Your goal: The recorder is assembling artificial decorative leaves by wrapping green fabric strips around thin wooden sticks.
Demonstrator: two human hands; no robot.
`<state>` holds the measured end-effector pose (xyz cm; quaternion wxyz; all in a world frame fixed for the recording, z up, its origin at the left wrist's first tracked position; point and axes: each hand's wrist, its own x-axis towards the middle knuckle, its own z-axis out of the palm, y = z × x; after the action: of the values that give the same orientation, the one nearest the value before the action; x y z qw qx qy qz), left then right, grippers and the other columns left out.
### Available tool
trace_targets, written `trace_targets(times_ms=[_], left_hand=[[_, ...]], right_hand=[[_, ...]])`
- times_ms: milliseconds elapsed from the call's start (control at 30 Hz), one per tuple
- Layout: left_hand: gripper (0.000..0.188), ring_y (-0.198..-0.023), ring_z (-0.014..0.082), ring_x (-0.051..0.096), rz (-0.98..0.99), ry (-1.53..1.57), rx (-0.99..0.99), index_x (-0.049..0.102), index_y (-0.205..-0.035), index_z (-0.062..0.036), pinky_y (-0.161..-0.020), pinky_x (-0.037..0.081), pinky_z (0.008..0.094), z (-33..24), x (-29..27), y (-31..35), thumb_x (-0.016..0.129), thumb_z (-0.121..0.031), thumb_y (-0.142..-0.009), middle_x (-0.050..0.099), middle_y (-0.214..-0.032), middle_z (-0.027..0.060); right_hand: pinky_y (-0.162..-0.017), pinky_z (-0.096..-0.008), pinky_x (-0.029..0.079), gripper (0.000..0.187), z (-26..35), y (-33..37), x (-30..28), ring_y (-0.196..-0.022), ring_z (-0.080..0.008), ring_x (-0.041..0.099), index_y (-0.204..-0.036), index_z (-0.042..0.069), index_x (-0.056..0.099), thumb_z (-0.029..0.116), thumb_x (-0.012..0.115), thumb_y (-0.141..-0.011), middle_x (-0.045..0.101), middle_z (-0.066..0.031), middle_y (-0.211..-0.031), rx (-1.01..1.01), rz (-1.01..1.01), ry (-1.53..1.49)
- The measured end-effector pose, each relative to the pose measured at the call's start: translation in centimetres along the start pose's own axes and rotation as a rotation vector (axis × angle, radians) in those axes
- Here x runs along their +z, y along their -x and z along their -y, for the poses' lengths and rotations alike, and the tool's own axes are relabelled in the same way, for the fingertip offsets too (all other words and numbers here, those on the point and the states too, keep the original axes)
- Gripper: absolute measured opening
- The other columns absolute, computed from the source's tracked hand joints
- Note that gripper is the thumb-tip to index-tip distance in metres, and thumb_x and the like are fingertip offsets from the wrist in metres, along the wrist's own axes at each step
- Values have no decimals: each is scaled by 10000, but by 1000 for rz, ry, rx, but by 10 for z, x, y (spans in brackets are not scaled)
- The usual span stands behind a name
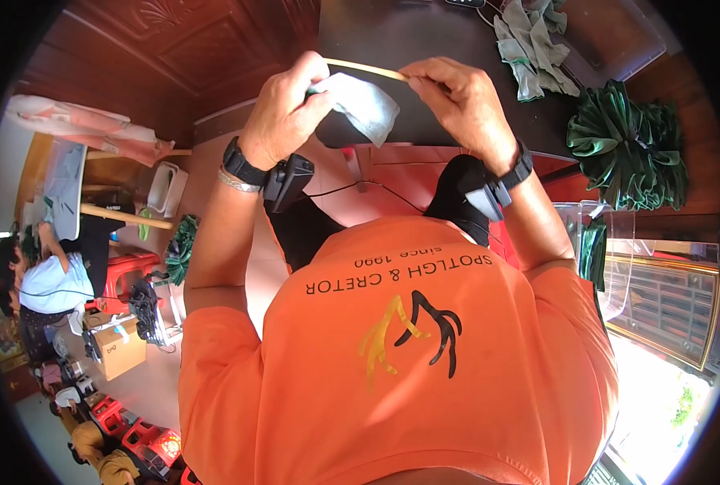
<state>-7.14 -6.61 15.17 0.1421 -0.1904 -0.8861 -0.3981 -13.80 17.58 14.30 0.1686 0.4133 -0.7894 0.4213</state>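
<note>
Both hands hold a thin pale stick level above a dark table, with a pale green leaf-shaped cloth piece at its left end.

The left hand (pixel 283 109) is curled shut around the cloth piece (pixel 364 105) and the stick's (pixel 366 69) left end; the cloth hangs out to the right below its fingers. The right hand (pixel 461 97) pinches the stick's other end between thumb and fingertips, so the stick bridges the gap between the two hands. More pale green pieces (pixel 530 48) lie on the dark table (pixel 425 32) beyond the right hand, and a bundle of dark green fabric (pixel 631 145) sits farther right.
</note>
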Motion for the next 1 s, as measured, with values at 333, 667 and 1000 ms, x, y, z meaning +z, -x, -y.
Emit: trace_targets(times_ms=[333, 667, 1000], left_hand=[[258, -864, 163, 499, -175, 673, -168, 450, -817, -43, -819, 400, 289, 23, -3, 7, 441, -3, -562, 542, -1033, 113], [272, -800, 212, 570, -213, 846, -139, 585, -741, 45, -776, 428, 291, 33, -3, 7, 402, -122, -631, 621, -790, 160], [388, -512, 218, 555, -49, -203, 11, 554, -932, -37, -533, 431, 302, 8, 16, -11, 328, -353, -947, 519, -566, 101]], right_hand=[[-544, -304, 471, 95, 23, 26, 5, -600, -228, 600, -883, 77, 665, 82, 613, -804, 616, -62, -750, 156, 69, -23], [-543, -296, 472, 105, 21, 33, 19, -589, -224, 598, -889, 53, 658, 53, 597, -803, 624, -84, -743, 170, 29, -236], [-540, -212, 377, 136, 19, 44, 37, -592, -46, 420, -969, -8, 626, 37, 537, -877, 524, -7, -682, 421, 238, -360]])
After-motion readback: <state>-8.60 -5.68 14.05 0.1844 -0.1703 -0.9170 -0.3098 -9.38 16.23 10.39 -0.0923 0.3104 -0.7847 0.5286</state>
